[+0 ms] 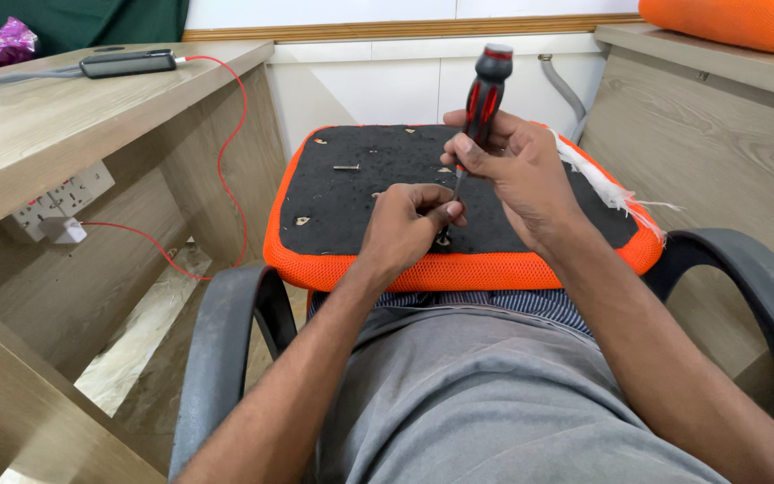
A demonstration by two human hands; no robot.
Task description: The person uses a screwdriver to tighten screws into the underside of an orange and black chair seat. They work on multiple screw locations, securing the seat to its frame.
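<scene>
**Screwdriver upright over a hole near the cushion's front edge**

Seen from above, seated in a chair with grey armrests. Across the lap, an upturned seat cushion: black underside, orange mesh rim, torn white fabric trailing off its right edge.

Right hand wrapped firmly round a red-and-black screwdriver, fingers closed on the lower part of the handle, the cap end standing clear above the fist. Long axis close to vertical, leaning slightly away at the top; thin shaft running down and toward the body, to a point near the middle of the cushion's front edge.

Left hand curled just below and left of the right, thumb and forefinger pinched tight right at the tip of the shaft. Whether a screw sits between those fingertips cannot be told; too small and covered. Both hands nearly touching, left nearer the tip, right above it, on the handle.

One loose screw lying flat on the black surface toward the back left corner, well apart from both hands. Several small holes with pale washers dotted about that surface.

Off to the left, a wooden desk with a red cable dropping from a dark device to a wall socket. An orange cushion on the right-hand counter.
</scene>
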